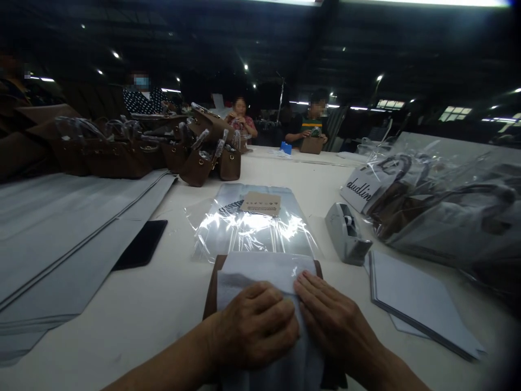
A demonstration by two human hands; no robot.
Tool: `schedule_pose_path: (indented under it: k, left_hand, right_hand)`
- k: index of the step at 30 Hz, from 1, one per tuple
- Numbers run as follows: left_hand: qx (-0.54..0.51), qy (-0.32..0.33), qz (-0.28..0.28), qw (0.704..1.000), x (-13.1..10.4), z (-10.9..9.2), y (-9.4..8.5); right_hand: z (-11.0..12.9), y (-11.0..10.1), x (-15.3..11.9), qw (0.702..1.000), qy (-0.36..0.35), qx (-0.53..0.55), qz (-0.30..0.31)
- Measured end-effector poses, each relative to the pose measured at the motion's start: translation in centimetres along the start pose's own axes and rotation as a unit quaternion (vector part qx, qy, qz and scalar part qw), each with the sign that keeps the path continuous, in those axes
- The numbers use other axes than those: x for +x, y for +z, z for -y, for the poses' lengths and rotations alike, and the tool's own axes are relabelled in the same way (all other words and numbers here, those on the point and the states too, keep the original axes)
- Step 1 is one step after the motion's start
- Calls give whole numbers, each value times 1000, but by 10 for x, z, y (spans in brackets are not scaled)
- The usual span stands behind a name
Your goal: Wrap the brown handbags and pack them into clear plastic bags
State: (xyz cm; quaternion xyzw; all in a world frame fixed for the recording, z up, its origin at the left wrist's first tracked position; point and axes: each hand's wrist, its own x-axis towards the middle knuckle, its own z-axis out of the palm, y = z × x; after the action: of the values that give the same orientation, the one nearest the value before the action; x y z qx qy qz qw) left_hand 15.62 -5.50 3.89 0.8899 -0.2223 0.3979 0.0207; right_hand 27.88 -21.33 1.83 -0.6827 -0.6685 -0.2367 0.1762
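Observation:
A brown bag (pixel 212 287) lies on the table right in front of me, mostly covered by a thin white wrapping sheet (pixel 264 266). My left hand (pixel 260 326) rests on the sheet with its fingers curled closed; whatever is between them is hidden. Beside it, my right hand (pixel 325 309) lies flat on the sheet, fingers stretched out. A small shiny clear patch, perhaps tape, shows near the right fingertips. Just beyond the bag are shiny clear plastic bags (pixel 260 239), with brown printed cards (pixel 261 203) and dark coiled strips on top.
A tape dispenser (pixel 345 233) and stacked pale boards (pixel 419 304) are to the right, below plastic-wrapped handbags (pixel 439 212). Large pale sheets (pixel 81 222) and a black flat pad (pixel 140 244) lie left. Brown handbags (pixel 195 168) crowd behind. Several people sit across the table.

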Motion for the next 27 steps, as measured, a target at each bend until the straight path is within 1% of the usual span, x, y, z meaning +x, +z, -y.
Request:
schedule_pose_path:
  k: [1, 2, 4, 5, 7, 10, 12, 13, 14, 15, 16, 17, 18, 19, 20, 21, 23, 25, 27]
  left_hand:
    - [0, -9, 10, 1000, 1, 0, 0]
    - [2, -33, 32, 999, 1, 0, 2]
    - [-3, -92, 99, 991, 1, 3, 9]
    - [-14, -109, 135, 985, 1, 4, 12]
    - [-36, -111, 186, 976, 0, 7, 17]
    - [-47, -98, 215, 971, -1, 9, 18]
    - [-51, -98, 233, 966, 1, 10, 16]
    - [-53, -101, 243, 963, 2, 10, 16]
    - [-54, -103, 251, 961, 2, 11, 15]
    - [-54, -105, 256, 960, 3, 11, 15]
    - [-53, -104, 257, 959, 3, 11, 14]
    - [-52, -103, 257, 960, 3, 12, 15]
    - [-50, -101, 253, 961, 3, 13, 15]
    - [-48, -100, 246, 963, 2, 13, 15]
    - [-47, -100, 238, 965, 2, 14, 16]
    - [-45, -99, 230, 967, 2, 14, 16]
    - [-38, -95, 212, 972, 1, 15, 17]
    - [-27, -84, 198, 976, 1, 15, 18]
    - [-15, -74, 187, 979, 1, 16, 19]
  right_hand:
    - [0, 0, -1, 1000, 2, 0, 2]
    - [0, 1, -3, 1000, 2, -1, 3]
    - [-3, 4, -6, 1000, 1, 0, 1]
    - [-5, 6, -9, 1000, 0, 4, -3]
    - [-10, 9, -13, 1000, -6, 23, -12]
    - [-16, 9, -18, 999, -12, 51, -12]
    - [-26, 5, -21, 997, -8, 69, -16]
    - [-34, 1, -22, 996, 15, 80, -33]
    - [-46, -4, -24, 992, 67, 91, -63]
    - [-61, -9, -26, 976, 159, 109, -98]
    - [-79, -15, -28, 943, 277, 132, -130]
    - [-99, -20, -29, 892, 398, 154, -151]
    - [-121, -24, -31, 827, 509, 182, -154]
    - [-143, -27, -32, 778, 575, 207, -143]
    - [-163, -28, -32, 743, 615, 232, -128]
    - [-182, -27, -31, 718, 638, 255, -110]
    - [-211, -21, -27, 680, 670, 289, -73]
    - [-229, -12, -20, 637, 701, 317, -34]
    - [-239, -4, -11, 598, 725, 341, 1]
